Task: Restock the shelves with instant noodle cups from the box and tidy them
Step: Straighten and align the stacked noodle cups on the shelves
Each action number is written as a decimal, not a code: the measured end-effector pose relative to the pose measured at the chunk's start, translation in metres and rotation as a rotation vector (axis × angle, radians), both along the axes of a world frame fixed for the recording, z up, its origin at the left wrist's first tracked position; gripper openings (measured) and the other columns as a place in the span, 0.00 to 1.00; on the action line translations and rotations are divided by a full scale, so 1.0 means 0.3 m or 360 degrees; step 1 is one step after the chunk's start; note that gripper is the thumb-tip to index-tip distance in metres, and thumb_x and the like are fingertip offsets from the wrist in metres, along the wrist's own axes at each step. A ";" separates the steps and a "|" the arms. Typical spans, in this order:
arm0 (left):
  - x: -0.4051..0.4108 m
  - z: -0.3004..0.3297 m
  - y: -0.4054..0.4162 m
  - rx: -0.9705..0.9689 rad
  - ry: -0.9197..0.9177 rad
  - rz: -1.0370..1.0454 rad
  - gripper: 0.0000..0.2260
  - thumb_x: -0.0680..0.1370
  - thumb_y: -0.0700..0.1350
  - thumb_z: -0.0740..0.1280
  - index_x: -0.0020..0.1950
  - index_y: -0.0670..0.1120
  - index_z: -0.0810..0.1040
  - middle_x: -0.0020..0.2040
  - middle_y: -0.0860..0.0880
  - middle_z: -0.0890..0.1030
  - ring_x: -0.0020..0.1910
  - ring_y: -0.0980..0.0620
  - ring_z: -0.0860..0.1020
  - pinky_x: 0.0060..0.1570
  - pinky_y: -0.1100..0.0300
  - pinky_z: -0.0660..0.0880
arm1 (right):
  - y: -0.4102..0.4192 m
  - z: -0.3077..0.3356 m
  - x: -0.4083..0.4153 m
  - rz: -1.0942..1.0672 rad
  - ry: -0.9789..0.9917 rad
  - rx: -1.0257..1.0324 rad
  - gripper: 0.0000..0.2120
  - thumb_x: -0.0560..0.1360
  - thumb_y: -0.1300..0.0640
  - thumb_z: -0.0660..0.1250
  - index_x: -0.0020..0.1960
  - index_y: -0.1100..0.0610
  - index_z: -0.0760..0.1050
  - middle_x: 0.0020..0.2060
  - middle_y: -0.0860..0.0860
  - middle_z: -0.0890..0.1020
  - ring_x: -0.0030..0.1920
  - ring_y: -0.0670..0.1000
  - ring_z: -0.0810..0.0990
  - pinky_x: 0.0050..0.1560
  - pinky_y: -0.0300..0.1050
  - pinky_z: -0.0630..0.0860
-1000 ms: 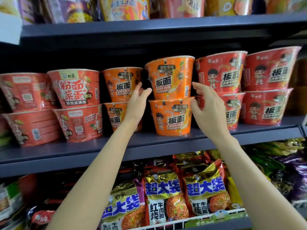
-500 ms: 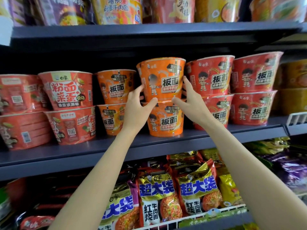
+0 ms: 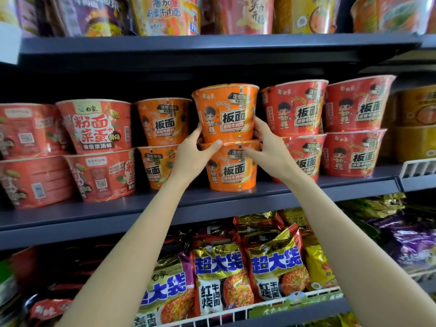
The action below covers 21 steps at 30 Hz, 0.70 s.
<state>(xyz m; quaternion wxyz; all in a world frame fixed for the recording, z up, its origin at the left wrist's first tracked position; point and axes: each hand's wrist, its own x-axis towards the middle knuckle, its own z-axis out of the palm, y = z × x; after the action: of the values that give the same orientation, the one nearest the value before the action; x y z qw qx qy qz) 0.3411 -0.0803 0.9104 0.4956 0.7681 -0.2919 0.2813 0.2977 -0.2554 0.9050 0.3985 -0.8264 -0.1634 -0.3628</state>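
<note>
Two orange noodle cups are stacked at the front of the middle shelf [image 3: 141,208]. The upper orange cup [image 3: 225,109] sits on the lower orange cup [image 3: 232,171], its printed front facing me. My left hand [image 3: 192,154] grips the base of the upper cup from the left, thumb across the lower cup's lid rim. My right hand [image 3: 269,147] grips the same base from the right. A second stack of orange cups [image 3: 162,121] stands further back to the left. No box is in view.
Red cup stacks [image 3: 295,107] crowd the right side, and more red ones [image 3: 96,123] stand at the left. The upper shelf [image 3: 212,46] hangs low over the cups. Noodle bags [image 3: 219,279] fill the wire-fronted shelf below. Yellow cups [image 3: 417,114] stand at far right.
Both hands closed in from beside the stack onto the upper orange cup's base. The cup has turned, so its cartoon figure and label now face forward.
</note>
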 end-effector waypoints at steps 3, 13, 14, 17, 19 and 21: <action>0.018 0.003 0.003 -0.0033 0.0072 -0.0112 0.31 0.77 0.49 0.67 0.76 0.48 0.58 0.71 0.49 0.69 0.69 0.53 0.68 0.58 0.65 0.66 | -0.003 -0.009 -0.001 -0.0018 -0.0043 -0.0030 0.35 0.76 0.62 0.65 0.77 0.55 0.51 0.60 0.45 0.75 0.53 0.46 0.78 0.50 0.35 0.76; 0.051 0.001 0.020 -0.0059 0.0149 -0.0193 0.29 0.77 0.47 0.67 0.75 0.48 0.61 0.72 0.49 0.68 0.70 0.53 0.67 0.63 0.62 0.65 | 0.008 -0.015 -0.023 -0.0114 -0.0024 -0.0118 0.34 0.77 0.58 0.64 0.77 0.54 0.51 0.69 0.50 0.71 0.62 0.47 0.74 0.60 0.43 0.74; 0.043 -0.002 0.031 -0.0002 0.0055 -0.0088 0.27 0.77 0.48 0.67 0.75 0.48 0.62 0.72 0.49 0.68 0.70 0.53 0.66 0.62 0.62 0.65 | 0.018 -0.020 -0.028 -0.0186 -0.0080 -0.0136 0.32 0.77 0.58 0.64 0.77 0.55 0.53 0.70 0.50 0.69 0.65 0.48 0.72 0.63 0.43 0.71; 0.020 -0.040 0.110 0.0006 -0.0343 0.0268 0.20 0.78 0.46 0.65 0.70 0.48 0.70 0.66 0.51 0.73 0.64 0.56 0.71 0.62 0.60 0.69 | 0.077 -0.045 -0.074 -0.0394 -0.0504 -0.0200 0.23 0.77 0.61 0.62 0.71 0.57 0.64 0.66 0.52 0.72 0.63 0.51 0.72 0.59 0.36 0.64; 0.009 -0.082 0.201 -0.0055 -0.0565 0.0470 0.16 0.78 0.44 0.65 0.65 0.49 0.73 0.58 0.55 0.75 0.57 0.59 0.74 0.58 0.60 0.72 | 0.136 -0.062 -0.096 -0.0344 -0.0723 -0.0270 0.19 0.75 0.62 0.61 0.65 0.58 0.71 0.58 0.51 0.78 0.58 0.49 0.75 0.56 0.32 0.66; 0.010 -0.119 0.295 -0.0090 -0.0602 0.0594 0.15 0.77 0.42 0.65 0.64 0.48 0.73 0.54 0.56 0.77 0.51 0.59 0.75 0.53 0.65 0.72 | 0.207 -0.077 -0.074 -0.0161 -0.0684 -0.0340 0.16 0.74 0.62 0.61 0.61 0.58 0.75 0.53 0.49 0.81 0.52 0.45 0.78 0.53 0.35 0.72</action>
<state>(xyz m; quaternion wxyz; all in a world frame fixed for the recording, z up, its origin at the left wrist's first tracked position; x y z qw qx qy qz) 0.3441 0.0083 0.8747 0.3929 0.7283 -0.2247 0.5145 0.2756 -0.1933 0.8818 0.2463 -0.7749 -0.2403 -0.5303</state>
